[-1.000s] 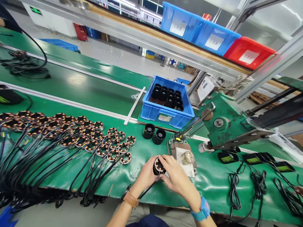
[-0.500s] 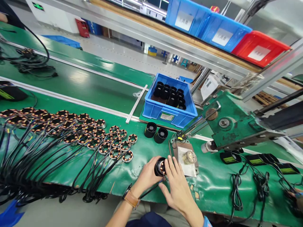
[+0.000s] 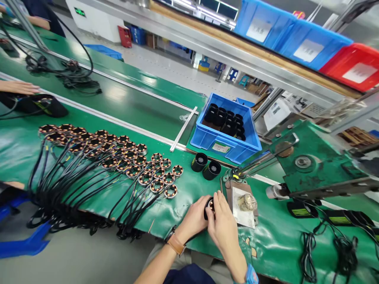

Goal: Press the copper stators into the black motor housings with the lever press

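Between my hands is a black cylindrical housing (image 3: 208,209) with a copper-wound stator in its mouth. My left hand (image 3: 194,219) is wrapped round its left side. My right hand (image 3: 222,223) lies over the right side and the stator, fingers together, the thumb on the front. A black cable runs down from it beside my left wrist. Two black housings (image 3: 199,161) stand upright beyond my hands. To the left lie several wound stators (image 3: 156,185) with black cables. A metal plate with a clear-wrapped round block (image 3: 247,202) is right of my right hand.
A blue crate (image 3: 226,148) of black housings stands behind. The green press (image 3: 314,157) juts in at the right, near cabled housings (image 3: 302,209). Another person's hand (image 3: 19,87) rests on a black housing at far left. Bins (image 3: 314,43) sit on the overhead shelf.
The view has swung left, so the scene sits further right. My right hand has closed in over the stator, its thumb now against the housing. Another person's hand has come into view at left.
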`<state>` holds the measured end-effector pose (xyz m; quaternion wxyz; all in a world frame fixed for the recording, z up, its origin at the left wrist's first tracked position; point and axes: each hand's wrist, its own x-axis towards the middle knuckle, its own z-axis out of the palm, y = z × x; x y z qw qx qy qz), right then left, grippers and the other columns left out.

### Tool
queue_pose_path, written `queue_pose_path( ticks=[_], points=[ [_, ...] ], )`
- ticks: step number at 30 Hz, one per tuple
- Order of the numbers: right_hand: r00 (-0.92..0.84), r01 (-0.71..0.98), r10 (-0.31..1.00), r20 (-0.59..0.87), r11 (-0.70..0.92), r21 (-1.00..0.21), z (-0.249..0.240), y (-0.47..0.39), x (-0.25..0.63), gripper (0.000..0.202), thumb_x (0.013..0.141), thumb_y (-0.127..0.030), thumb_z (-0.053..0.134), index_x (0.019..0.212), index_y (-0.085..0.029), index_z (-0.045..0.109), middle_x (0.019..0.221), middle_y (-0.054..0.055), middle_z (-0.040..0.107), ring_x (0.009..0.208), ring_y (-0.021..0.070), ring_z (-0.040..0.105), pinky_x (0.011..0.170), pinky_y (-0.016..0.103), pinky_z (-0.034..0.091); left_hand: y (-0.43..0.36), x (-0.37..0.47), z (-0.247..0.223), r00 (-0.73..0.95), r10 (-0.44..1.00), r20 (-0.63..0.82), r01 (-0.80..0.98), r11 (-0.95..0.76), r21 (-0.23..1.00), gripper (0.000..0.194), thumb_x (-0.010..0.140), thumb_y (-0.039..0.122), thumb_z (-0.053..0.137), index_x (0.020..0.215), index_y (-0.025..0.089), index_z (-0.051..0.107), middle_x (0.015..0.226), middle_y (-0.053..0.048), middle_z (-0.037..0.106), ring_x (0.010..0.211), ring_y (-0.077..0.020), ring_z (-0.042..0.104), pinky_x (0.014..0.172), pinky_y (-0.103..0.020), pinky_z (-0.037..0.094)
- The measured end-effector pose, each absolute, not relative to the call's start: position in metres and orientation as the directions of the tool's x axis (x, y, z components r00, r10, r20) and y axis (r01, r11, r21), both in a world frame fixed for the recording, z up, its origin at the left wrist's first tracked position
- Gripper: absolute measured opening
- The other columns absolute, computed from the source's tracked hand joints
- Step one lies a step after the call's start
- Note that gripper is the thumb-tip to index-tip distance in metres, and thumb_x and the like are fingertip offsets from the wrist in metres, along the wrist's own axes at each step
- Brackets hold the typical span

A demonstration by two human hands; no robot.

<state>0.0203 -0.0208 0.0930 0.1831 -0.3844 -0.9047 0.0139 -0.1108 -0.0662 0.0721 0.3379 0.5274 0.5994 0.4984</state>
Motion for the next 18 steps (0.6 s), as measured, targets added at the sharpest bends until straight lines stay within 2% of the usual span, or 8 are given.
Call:
queue_pose_path(
  ticks=[2, 5, 8, 10, 12, 13, 15, 18],
  points=[
    [-0.64, 0.704, 0.714, 0.283, 0.693, -0.157, 0.085, -0.022, 0.02, 0.061, 0.11, -0.04, 0.026, 0.153, -0.002, 0.047, 0.16, 0.021, 0.04, 0.15, 0.0354, 0.041, 0.118, 0.057, 0.044, -0.066, -0.111, 0.074, -0.218, 0.969, 0.116, 0.306, -0.045, 0.951, 0.055, 0.089, 0.009, 0.049, 0.141, 0.023, 0.055, 0.13, -0.012, 0.067, 0.123, -0.027, 0.064, 0.106, -0.044, 0.054],
    [-0.642, 0.727, 0.737, 0.21, 0.672, -0.137, 0.083, -0.024, 0.026, 0.068, 0.109, -0.048, 0.027, 0.16, -0.005, 0.038, 0.166, 0.021, 0.028, 0.154, 0.0435, 0.031, 0.115, 0.069, 0.037, -0.068, -0.11, 0.075, -0.208, 0.973, 0.1, 0.294, -0.036, 0.955, 0.057, 0.089, 0.011, 0.053, 0.144, 0.024, 0.053, 0.13, -0.011, 0.067, 0.124, -0.0273, 0.065, 0.107, -0.044, 0.054],
    [-0.658, 0.717, 0.716, 0.233, 0.69, -0.1, 0.102, -0.023, 0.021, 0.072, 0.106, -0.053, 0.034, 0.155, -0.002, 0.045, 0.162, 0.026, 0.033, 0.152, 0.05, 0.029, 0.112, 0.076, 0.034, -0.078, -0.108, 0.07, -0.231, 0.971, 0.062, 0.289, 0.008, 0.957, 0.061, 0.088, 0.013, 0.056, 0.147, 0.024, 0.051, 0.141, -0.012, 0.063, 0.131, -0.0285, 0.062, 0.111, -0.047, 0.053],
    [-0.666, 0.686, 0.686, 0.291, 0.717, -0.119, 0.121, -0.023, 0.001, 0.061, 0.106, -0.046, 0.036, 0.146, -0.004, 0.053, 0.157, 0.026, 0.042, 0.149, 0.0459, 0.036, 0.113, 0.07, 0.037, -0.09, -0.11, 0.064, -0.313, 0.946, 0.078, 0.325, 0.03, 0.945, 0.063, 0.086, 0.009, 0.055, 0.147, 0.023, 0.051, 0.149, -0.014, 0.058, 0.138, -0.0296, 0.057, 0.117, -0.051, 0.048],
    [-0.709, 0.619, 0.65, 0.272, 0.759, -0.201, 0.135, -0.026, -0.029, 0.045, 0.107, -0.033, 0.035, 0.136, -0.013, 0.062, 0.149, 0.019, 0.052, 0.14, 0.035, 0.049, 0.113, 0.055, 0.046, -0.104, -0.119, 0.058, -0.416, 0.899, 0.138, 0.378, 0.033, 0.925, 0.061, 0.086, 0.008, 0.055, 0.145, 0.024, 0.054, 0.149, -0.013, 0.059, 0.14, -0.0295, 0.055, 0.119, -0.053, 0.046],
    [-0.75, 0.585, 0.629, 0.205, 0.775, -0.24, 0.139, -0.03, -0.046, 0.04, 0.106, -0.028, 0.035, 0.133, -0.016, 0.063, 0.145, 0.016, 0.055, 0.133, 0.0301, 0.054, 0.109, 0.047, 0.05, -0.11, -0.127, 0.057, -0.463, 0.87, 0.167, 0.403, 0.039, 0.914, 0.058, 0.087, 0.009, 0.056, 0.143, 0.025, 0.056, 0.146, -0.013, 0.061, 0.139, -0.0294, 0.056, 0.118, -0.052, 0.047],
    [-0.829, 0.535, 0.559, 0.008, 0.798, -0.279, 0.139, -0.04, -0.076, 0.036, 0.103, -0.022, 0.041, 0.132, -0.021, 0.063, 0.14, 0.014, 0.057, 0.123, 0.0264, 0.06, 0.099, 0.04, 0.056, -0.117, -0.145, 0.057, -0.528, 0.825, 0.204, 0.442, 0.061, 0.895, 0.053, 0.089, 0.014, 0.06, 0.141, 0.026, 0.059, 0.141, -0.012, 0.064, 0.135, -0.0303, 0.059, 0.116, -0.052, 0.049],
    [-0.844, 0.536, 0.507, -0.176, 0.802, -0.263, 0.132, -0.052, -0.104, 0.041, 0.098, -0.022, 0.055, 0.139, -0.02, 0.058, 0.14, 0.015, 0.056, 0.117, 0.0281, 0.063, 0.093, 0.04, 0.059, -0.116, -0.176, 0.063, -0.581, 0.78, 0.232, 0.487, 0.105, 0.867, 0.05, 0.09, 0.022, 0.066, 0.139, 0.027, 0.061, 0.138, -0.012, 0.065, 0.132, -0.032, 0.059, 0.114, -0.052, 0.051]
  ],
)
